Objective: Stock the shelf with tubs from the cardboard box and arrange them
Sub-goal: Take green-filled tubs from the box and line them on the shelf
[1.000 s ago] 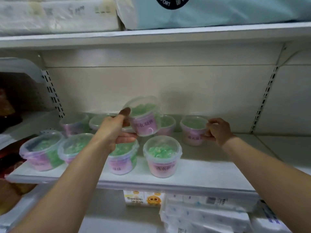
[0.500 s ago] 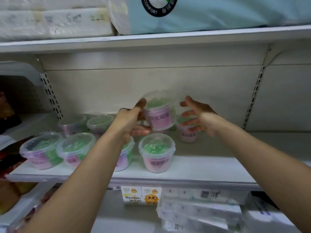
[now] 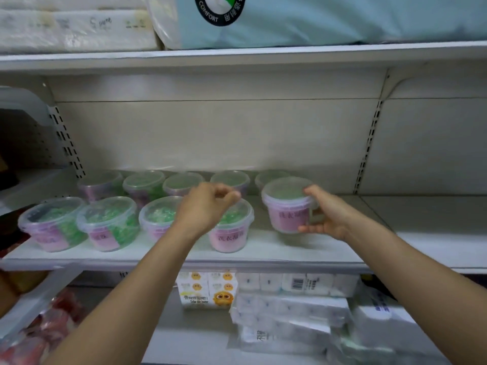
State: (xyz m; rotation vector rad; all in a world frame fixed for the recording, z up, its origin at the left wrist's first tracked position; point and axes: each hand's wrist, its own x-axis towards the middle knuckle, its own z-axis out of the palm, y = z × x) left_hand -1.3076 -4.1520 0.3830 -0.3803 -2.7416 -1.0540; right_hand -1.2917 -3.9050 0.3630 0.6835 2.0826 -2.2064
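Observation:
Clear tubs with pink labels and green contents stand in two rows on the white shelf [image 3: 329, 250]. My right hand [image 3: 325, 216] grips one tub [image 3: 286, 206] by its right side, thumb on the lid rim, at the right end of the rows; a shadow lies beneath the tub and I cannot tell whether it touches the shelf. My left hand [image 3: 208, 206] hovers with curled fingers, holding nothing, over a front-row tub [image 3: 230, 237]. Other front tubs [image 3: 108, 222] stand to the left, and back-row tubs [image 3: 145, 183] line the rear wall. No cardboard box is in view.
The shelf stretches bare to the right [image 3: 427, 233] past a slotted upright [image 3: 369, 143]. Above, an upper shelf carries a light-blue package [image 3: 329, 19] and white packs [image 3: 73, 27]. Below lie tissue packs [image 3: 290, 309], a chick-printed carton [image 3: 208, 288] and red packs [image 3: 39, 335].
The raised tub went from my left hand to my right hand and moved right and down to the row's right end. My left hand let go and curled.

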